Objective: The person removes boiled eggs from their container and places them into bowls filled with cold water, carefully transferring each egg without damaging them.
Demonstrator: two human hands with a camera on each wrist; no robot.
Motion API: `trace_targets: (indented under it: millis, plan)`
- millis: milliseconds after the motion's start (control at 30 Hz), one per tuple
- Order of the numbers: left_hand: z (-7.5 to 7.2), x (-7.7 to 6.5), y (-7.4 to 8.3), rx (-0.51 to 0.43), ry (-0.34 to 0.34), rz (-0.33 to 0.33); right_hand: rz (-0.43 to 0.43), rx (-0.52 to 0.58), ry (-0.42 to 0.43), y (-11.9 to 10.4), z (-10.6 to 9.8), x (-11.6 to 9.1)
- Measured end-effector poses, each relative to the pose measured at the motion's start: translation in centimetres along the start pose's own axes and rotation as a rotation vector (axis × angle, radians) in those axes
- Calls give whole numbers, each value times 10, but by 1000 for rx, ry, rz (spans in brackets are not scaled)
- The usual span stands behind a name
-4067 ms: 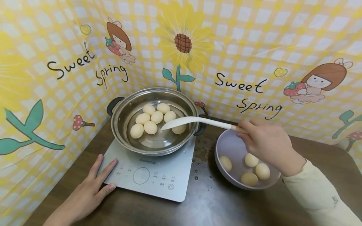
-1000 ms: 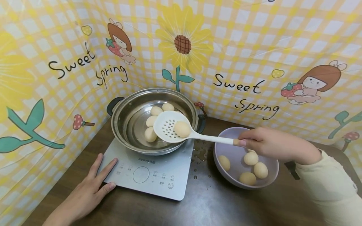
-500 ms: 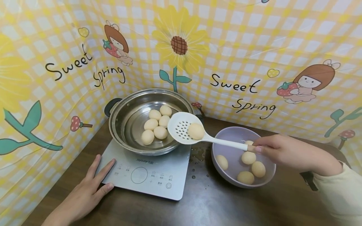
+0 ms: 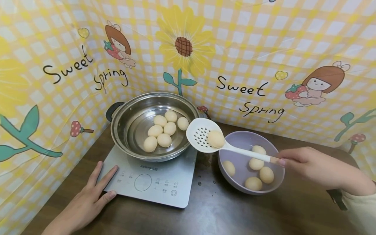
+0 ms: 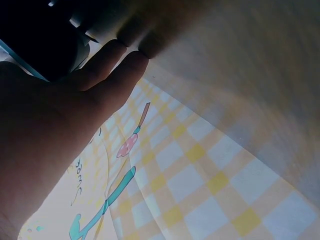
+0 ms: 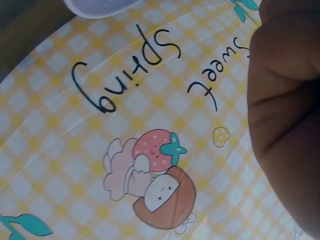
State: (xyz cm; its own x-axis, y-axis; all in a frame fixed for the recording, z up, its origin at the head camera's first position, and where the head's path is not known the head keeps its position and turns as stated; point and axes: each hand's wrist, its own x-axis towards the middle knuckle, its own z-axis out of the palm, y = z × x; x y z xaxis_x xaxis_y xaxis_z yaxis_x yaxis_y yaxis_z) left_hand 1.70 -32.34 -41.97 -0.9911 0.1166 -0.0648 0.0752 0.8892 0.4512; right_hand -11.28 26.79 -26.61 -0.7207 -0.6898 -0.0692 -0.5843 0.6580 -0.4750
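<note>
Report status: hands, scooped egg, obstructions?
Right hand gripping white perforated round ladle; left hand touching flat silver cooktop. Beige oval egg on ladle. Nothing visibly in the way.

- A yellow-and-white checked cloth [image 4: 249,39] with printed yellow sunflower [image 4: 183,46] hangs behind.
- A dark brown, wood-grained table [image 4: 211,215].
- Small, clear water drops [image 4: 199,183] lie on this table.

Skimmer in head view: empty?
No, one egg lies in the white skimmer that the right hand holds.
</note>
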Motion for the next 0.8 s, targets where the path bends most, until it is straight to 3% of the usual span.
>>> trace_targets:
  millis: [400,667,800]
  plan:
    - [1,1,-1,7,2,3,65,60,34,21,13,-38]
    - [0,1,0,8,-7,-13,98,147,48,49,27,-75]
    - [1,1,0,7,-5,-11,101,245,39,64,37,-94]
